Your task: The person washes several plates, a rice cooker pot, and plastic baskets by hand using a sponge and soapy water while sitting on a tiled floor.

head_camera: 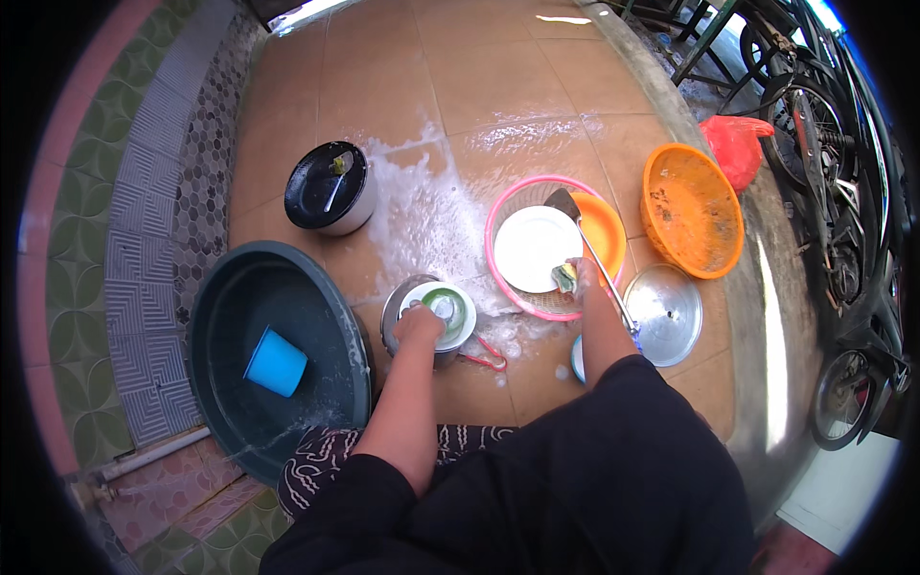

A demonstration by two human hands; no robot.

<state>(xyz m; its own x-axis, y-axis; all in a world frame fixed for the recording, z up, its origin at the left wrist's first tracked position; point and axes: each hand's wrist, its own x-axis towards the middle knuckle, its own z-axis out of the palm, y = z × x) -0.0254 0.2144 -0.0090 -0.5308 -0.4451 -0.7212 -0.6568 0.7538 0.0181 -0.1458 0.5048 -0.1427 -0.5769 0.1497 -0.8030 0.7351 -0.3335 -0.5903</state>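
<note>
With its fingers over the near left rim, my left hand (pixel 419 327) holds a white bowl with a green inside (pixel 466 309). Under the bowl is a round grey metal vessel (pixel 390 309), mostly covered. A red handle (pixel 491 361) lies beside it on the wet floor. My right hand (pixel 586 273) grips a yellow-green sponge (pixel 565 278) at the near side of a pink plastic basket (pixel 496 215). In the basket are a white plate (pixel 537 248) and an orange plate (pixel 604 233). A long-handled metal spatula (pixel 563 203) leans across them, partly behind my right arm.
A dark tub (pixel 215 302) holds a blue dipper (pixel 279 363); water runs in from a tap (pixel 90 494). Beyond stands a black-topped pot (pixel 309 187). An orange basin (pixel 693 208), metal lid (pixel 668 316), red bag (pixel 733 151) and motorbike (pixel 808 136) are right. Suds (pixel 424 215) cover floor tiles.
</note>
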